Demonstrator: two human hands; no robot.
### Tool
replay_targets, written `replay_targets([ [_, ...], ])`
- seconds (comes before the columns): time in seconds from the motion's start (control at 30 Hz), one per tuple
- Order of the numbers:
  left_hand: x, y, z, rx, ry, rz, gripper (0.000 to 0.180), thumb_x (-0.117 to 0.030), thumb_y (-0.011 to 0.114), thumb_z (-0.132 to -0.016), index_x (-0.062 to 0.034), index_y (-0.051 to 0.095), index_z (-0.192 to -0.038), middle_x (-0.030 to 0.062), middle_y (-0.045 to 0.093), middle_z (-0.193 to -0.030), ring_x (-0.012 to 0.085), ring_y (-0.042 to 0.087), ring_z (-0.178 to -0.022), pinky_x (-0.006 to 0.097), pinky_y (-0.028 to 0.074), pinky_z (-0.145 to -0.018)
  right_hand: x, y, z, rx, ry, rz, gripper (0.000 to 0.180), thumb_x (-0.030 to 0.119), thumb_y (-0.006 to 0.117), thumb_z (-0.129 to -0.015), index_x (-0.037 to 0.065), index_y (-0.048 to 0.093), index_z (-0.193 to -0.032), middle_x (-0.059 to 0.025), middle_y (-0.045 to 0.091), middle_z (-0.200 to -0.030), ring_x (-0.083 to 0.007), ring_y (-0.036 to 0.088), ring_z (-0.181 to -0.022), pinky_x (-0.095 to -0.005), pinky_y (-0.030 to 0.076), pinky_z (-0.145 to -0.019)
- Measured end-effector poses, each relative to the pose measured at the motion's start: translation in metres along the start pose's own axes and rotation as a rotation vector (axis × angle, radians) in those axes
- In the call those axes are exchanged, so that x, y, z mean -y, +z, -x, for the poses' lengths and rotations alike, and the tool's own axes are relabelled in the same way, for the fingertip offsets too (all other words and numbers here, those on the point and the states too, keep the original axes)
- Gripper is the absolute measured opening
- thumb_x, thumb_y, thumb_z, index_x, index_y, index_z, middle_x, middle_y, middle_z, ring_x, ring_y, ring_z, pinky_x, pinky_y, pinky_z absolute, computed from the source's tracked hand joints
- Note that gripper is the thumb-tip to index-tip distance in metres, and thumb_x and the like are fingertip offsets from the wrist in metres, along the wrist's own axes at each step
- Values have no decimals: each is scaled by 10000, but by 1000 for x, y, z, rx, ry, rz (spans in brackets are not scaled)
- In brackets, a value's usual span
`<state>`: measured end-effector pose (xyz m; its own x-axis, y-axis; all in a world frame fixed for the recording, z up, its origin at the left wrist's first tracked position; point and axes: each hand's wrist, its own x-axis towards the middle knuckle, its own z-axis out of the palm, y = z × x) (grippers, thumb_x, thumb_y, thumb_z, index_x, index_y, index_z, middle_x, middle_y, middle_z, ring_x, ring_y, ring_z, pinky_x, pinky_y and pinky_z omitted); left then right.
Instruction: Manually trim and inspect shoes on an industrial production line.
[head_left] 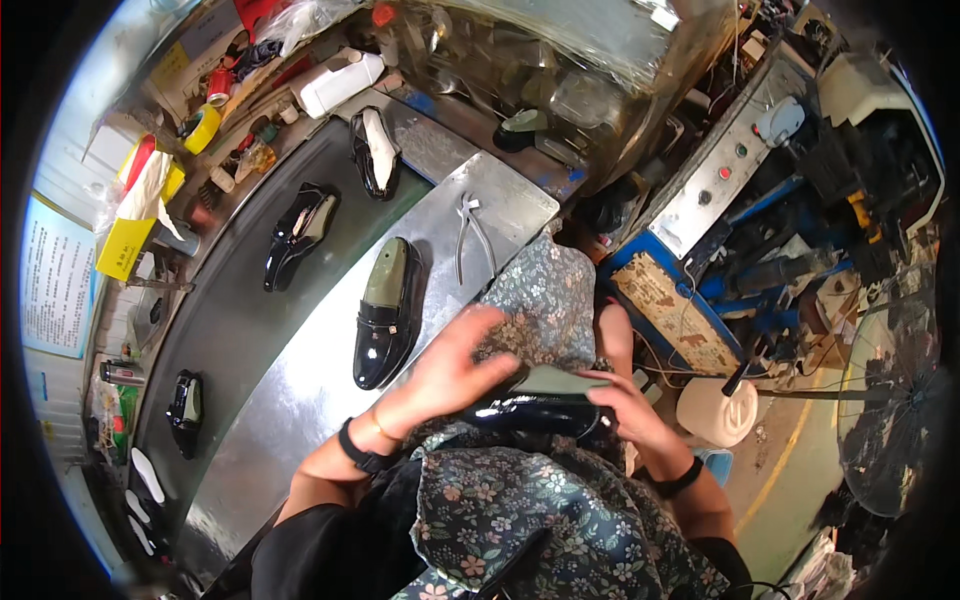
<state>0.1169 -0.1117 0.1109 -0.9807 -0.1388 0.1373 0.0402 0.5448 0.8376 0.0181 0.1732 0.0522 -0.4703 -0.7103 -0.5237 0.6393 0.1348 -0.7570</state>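
Observation:
A glossy black shoe [530, 414] with a grey-green shoe last [555, 380] in it lies across my lap, on a dark floral apron [510, 490]. My right hand [632, 408] grips its right end, thumb and fingers closed round it. Over the shoe's left part, my left hand [455, 365] is stretched out with fingers apart; whether it touches the shoe I cannot tell. Left of that hand, a black loafer [378, 345] with a green last stands on a bare metal table [300, 400]. Metal pincers [472, 240] lie farther back on the same table.
A dark curved conveyor belt [235, 320] beyond the table carries several black shoes [297, 235]. Behind it runs a cluttered shelf with a yellow box [130, 240] and a white bottle [340, 82]. On the right are a blue-framed machine [680, 310], a plastic jug [715, 410] and a fan [890, 390].

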Motion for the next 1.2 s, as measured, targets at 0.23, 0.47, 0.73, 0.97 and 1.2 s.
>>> replay_targets([
  [0.23, 144, -57, 18, -373, -394, -512, 854, -354, 796, -717, 14, 385, -1369, 295, 495, -1291, 443, 503, -1181, 461, 432, -990, 75, 13, -90, -198, -433, -337, 458, 310, 529, -962, 1, 498, -1299, -127, 620, -1185, -256, 628, -1013, -452, 559, -776],
  [0.47, 190, -72, 14, -452, -583, 564, 767, -284, 808, -751, 65, 426, -1317, 175, 649, -1085, 265, 674, -911, 361, 545, -813, 104, -15, -332, -859, -1063, 1146, 512, 276, 719, -830, -38, 555, -1201, -195, 579, -1216, -331, 558, -1103, -395, 438, -941],
  [0.73, 65, -71, 25, -72, -202, 1540, 664, -60, 703, -792, -9, 407, -1384, 130, 597, -1216, 226, 578, -1149, 369, 457, -1007, 24, 111, -312, -406, -531, 1603, 493, 344, 776, -734, -13, 622, -1037, -178, 574, -1073, -377, 481, -1127, -438, 444, -926],
  [0.97, 33, -22, -17, 297, -11, 1056, 327, -335, 651, -883, -10, 637, -921, 148, 672, -956, 243, 639, -954, 365, 497, -874, 78, 48, -242, -57, -289, 307, 237, 185, 587, -901, -2, 623, -1043, -83, 667, -949, -153, 600, -763, -286, 494, -697],
  [1.2, 87, 23, -36, 175, -523, 1150, 347, -314, 506, -991, -10, 659, -923, 87, 677, -969, 170, 649, -885, 302, 531, -790, 65, 23, -25, -99, -218, 504, 258, 277, 501, -996, 35, 569, -936, -99, 641, -1075, -136, 589, -852, -289, 495, -766],
])
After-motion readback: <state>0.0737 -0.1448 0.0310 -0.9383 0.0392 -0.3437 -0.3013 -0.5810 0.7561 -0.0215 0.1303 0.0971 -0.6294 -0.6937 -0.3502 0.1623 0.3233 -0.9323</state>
